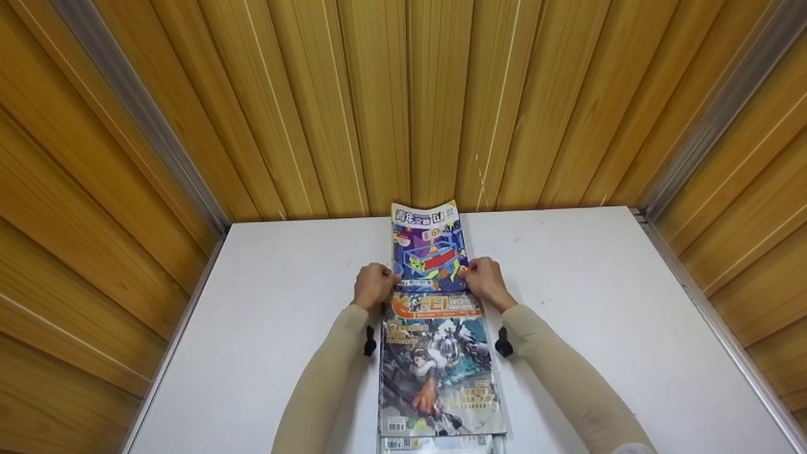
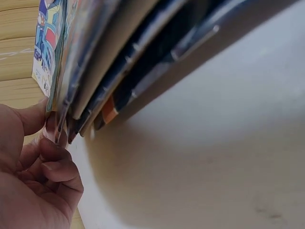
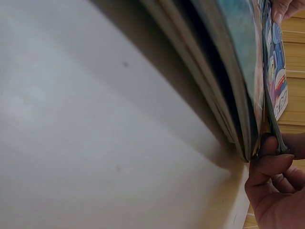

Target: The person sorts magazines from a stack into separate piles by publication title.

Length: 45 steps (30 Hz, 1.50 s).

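Observation:
A purple and blue magazine (image 1: 429, 243) with a curved top edge is between both hands, at the far end of a stack of magazines. My left hand (image 1: 374, 284) pinches its lower left edge between thumb and fingers. On the opposite edge my right hand (image 1: 487, 282) pinches it likewise. Nearer to me, a larger magazine (image 1: 441, 372) with an orange title and a dark illustrated cover tops the stack. Several magazine edges (image 2: 128, 57) fan out beside the hand in the left wrist view. The right wrist view shows thumb and fingers on the thin magazine's edge (image 3: 275, 129).
The stack lies on a white table (image 1: 265, 347). Yellow-brown panelled walls (image 1: 353, 107) rise behind the table and at both sides, with grey metal strips (image 1: 700, 120) at the corners. Part of a lower magazine (image 1: 435, 443) shows at the near edge.

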{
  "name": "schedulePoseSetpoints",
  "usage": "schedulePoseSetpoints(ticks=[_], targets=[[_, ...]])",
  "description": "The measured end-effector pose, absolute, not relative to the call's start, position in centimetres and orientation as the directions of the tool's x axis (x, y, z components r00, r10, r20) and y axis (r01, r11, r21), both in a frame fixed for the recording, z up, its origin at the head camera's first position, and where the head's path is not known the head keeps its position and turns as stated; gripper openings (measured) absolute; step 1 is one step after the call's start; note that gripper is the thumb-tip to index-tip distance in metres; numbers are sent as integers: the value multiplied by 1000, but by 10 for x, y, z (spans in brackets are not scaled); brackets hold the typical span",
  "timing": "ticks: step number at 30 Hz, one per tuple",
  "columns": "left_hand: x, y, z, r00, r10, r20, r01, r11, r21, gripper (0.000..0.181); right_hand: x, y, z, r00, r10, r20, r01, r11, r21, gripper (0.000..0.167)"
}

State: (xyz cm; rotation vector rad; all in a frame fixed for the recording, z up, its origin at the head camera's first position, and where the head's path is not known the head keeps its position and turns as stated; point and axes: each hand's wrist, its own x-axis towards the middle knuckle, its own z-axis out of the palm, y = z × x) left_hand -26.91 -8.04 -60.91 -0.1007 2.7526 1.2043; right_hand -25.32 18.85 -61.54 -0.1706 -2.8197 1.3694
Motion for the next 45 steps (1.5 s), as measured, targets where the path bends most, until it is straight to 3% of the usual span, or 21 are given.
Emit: schedulePoseSetpoints(ticks=[5, 10, 17, 27, 34, 45], targets=[[-277, -84, -622, -991, -8, -137, -102, 707, 699, 25, -254, 187, -617, -992, 110, -62, 116, 607, -786, 21], [-266, -80, -605, -981, -18, -194, -156, 669, 727, 26, -255, 187, -619, -991, 110, -75, 126, 601, -789, 21], [-271, -82, -620, -971, -23, -238, -189, 680, 708, 28, -253, 185, -624, -985, 98, -139, 170, 579, -797, 22], [-273, -79, -618, -960, -62, -274, -245, 660, 710, 28, -253, 185, -619, -987, 109, -117, 159, 624, -765, 21], [-262, -78, -612, -977, -84, -194, -197, 693, 693, 28, -258, 190, -631, -990, 130, -60, 132, 661, -739, 35], [-262, -79, -613, -972, -87, -219, -222, 655, 722, 29, -254, 195, -632, -980, 177, -91, 183, 623, -760, 32]])
